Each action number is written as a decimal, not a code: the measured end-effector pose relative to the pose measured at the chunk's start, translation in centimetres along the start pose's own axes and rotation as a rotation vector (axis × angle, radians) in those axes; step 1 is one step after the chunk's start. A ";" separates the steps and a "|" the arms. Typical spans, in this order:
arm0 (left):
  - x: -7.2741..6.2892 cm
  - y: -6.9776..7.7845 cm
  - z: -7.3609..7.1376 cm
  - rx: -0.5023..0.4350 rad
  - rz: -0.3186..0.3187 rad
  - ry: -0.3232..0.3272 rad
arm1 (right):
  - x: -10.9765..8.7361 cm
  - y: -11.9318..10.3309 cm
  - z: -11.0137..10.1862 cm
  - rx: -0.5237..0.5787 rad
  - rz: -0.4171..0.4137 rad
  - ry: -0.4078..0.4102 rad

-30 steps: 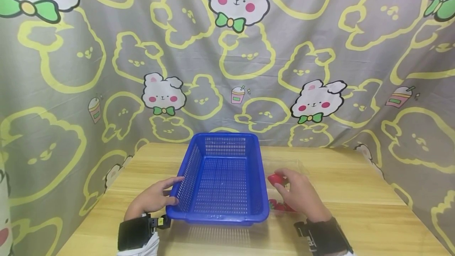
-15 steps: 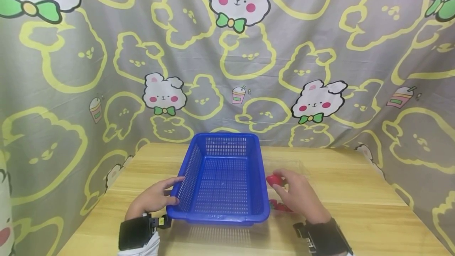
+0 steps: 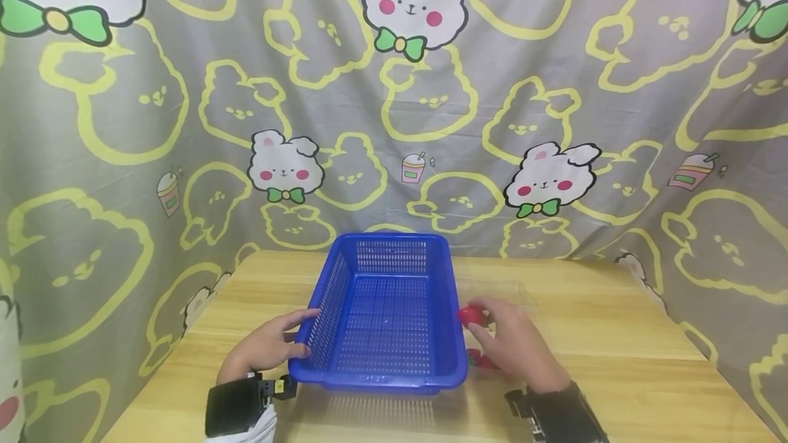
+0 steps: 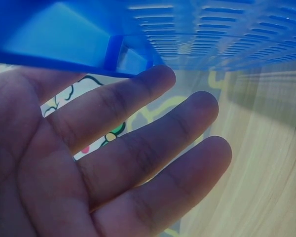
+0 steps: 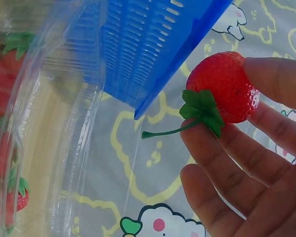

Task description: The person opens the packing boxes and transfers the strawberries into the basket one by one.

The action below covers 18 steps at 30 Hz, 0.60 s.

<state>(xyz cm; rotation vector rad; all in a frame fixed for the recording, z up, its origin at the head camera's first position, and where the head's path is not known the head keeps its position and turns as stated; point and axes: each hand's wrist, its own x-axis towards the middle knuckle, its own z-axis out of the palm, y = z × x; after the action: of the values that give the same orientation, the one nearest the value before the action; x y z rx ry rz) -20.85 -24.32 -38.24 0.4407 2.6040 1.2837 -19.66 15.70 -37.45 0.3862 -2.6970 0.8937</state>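
Here, clear box [image 5: 81, 128] flanks basket [image 3: 384, 323] (left grip [image 3: 265, 342] holds it; right grip [image 3: 514, 337] pinches strawberry [image 5: 222, 81]).

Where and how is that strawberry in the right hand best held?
I'd pinch the strawberry by its plump red body, coming from the side opposite the stem, as the right hand does. The rounded sides likely offer broad contact; the stem is thin and sticks out past the leaves.

Head view forward, down; wrist views close, along hands [image 4: 93, 163] [image 5: 271, 177]; all share blue basket [image 3: 382, 333], left apparently from below.
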 end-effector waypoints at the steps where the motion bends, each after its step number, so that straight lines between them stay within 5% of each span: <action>1: 0.0 0.0 0.0 0.005 0.000 0.001 | 0.0 -0.1 0.0 0.003 -0.002 -0.001; 18: 0.0 -0.3 -0.1 -0.076 0.051 -0.054 | -0.1 -1.3 0.3 0.060 0.042 -0.034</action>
<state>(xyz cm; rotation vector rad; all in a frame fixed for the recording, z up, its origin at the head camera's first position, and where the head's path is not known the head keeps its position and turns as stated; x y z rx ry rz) -20.93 -24.54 -38.45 0.5247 2.5052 1.3622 -19.16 14.54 -37.02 0.3622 -2.7238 0.9901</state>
